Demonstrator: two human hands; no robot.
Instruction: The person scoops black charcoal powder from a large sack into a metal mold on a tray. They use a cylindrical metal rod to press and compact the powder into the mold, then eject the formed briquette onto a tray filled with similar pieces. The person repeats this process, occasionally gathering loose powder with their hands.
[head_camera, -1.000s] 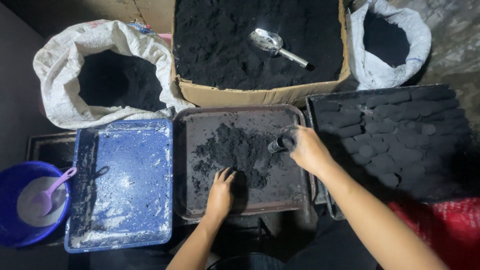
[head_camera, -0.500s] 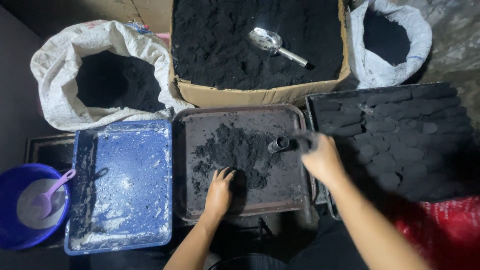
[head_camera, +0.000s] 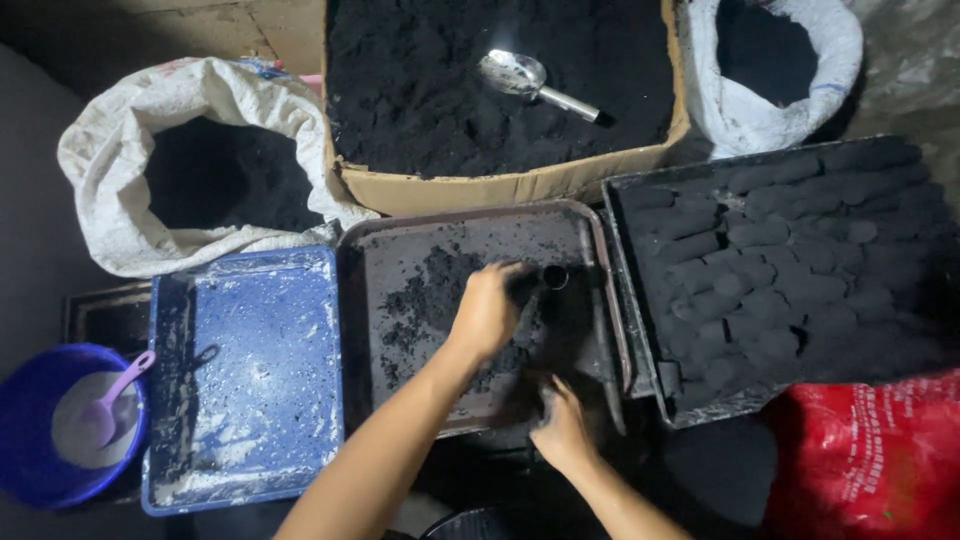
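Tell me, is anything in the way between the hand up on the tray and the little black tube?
Nothing visible is. The left hand reaches right up beside the small dark tube on the brown tray, with only loose black powder under it. Whether the fingers touch the tube is too dark to tell.

Landmark: your middle tray (head_camera: 400, 250), dull dark metal, matt, smeared with gritty black powder (head_camera: 425, 300).

Your left hand (head_camera: 487, 312) on that powder beside small dark tube (head_camera: 554, 277), matt.

Left of tray: blue plastic tray (head_camera: 300, 290), scuffed, dusted with white powder.

Beyond tray: cardboard box (head_camera: 500, 188), tan, matt, holding coarse black powder; shiny metal scoop (head_camera: 525, 78) on it.

Right of tray: black tray (head_camera: 640, 300) of rough matt black briquettes (head_camera: 790, 270).

Far left: woven white sack (head_camera: 110, 170), coarse.
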